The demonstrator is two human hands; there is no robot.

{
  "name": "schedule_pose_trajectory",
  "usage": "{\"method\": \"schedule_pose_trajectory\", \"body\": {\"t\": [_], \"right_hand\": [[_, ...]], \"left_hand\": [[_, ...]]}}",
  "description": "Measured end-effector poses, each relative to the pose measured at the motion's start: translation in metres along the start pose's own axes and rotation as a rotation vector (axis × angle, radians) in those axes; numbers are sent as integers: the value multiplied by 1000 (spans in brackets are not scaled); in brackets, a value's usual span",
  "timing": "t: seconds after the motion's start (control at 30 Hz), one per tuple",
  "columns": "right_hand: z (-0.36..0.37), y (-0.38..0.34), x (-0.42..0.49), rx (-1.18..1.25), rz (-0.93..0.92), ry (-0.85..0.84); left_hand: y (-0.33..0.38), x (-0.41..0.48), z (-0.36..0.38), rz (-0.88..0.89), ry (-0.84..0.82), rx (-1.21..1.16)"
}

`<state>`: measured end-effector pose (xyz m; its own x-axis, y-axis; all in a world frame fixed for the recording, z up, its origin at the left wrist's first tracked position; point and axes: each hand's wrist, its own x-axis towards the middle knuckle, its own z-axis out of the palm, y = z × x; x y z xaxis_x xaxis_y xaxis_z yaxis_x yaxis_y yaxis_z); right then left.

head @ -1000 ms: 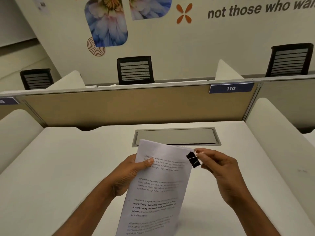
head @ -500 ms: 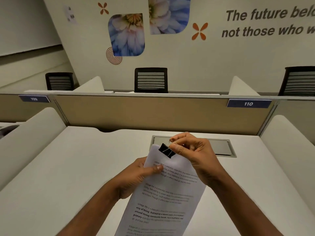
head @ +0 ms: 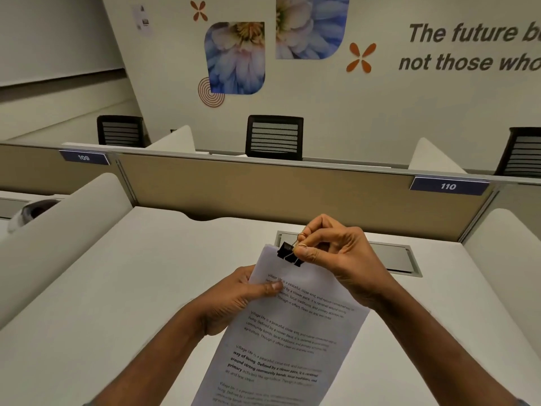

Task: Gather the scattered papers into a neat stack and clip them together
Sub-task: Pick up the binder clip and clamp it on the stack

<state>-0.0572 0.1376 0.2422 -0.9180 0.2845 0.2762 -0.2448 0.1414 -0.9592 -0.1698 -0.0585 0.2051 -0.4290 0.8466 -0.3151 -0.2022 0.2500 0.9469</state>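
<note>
Head view: both forearms are seen reaching out over a white desk (head: 117, 288), with the work held up in front of the wearer.
Paper stack (head: 292, 332): held in the air above the middle of the desk, not laid on it; the printed side is turned up to the camera.
Long axis: run from the near edge of the desk up towards the far edge, leaning slightly left, so that the short top edge is presented just before the cable hatch (head: 392, 256).
Left hand (head: 234, 300): curled round the left margin of the sheets below the top edge, the thumb laid flat on the first printed lines.
Binder clip (head: 288, 254): set at the top edge of the stack, black body tilted, wire loops raised to the right.
Right hand (head: 345, 259): brought over the top right corner of the sheets; the wire loops are pinched between thumb and fingertips.
Deciding relation: the clip's mouth is faced down the long axis, straight onto the top edge; the right hand is the nearer one.
Bite: whether the sheets are already clamped cannot be told.
Step judged: clipping, late in the task.
Next move judged: the loops are to be released once the edge is seated fully.
</note>
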Motion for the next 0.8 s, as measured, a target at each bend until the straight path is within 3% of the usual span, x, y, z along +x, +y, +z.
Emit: {"method": "schedule_pose_trajectory", "body": {"t": [0.8], "right_hand": [[5,-16,11,86,-64,16]], "left_hand": [[2,-17,-8,34,54,6]]}}
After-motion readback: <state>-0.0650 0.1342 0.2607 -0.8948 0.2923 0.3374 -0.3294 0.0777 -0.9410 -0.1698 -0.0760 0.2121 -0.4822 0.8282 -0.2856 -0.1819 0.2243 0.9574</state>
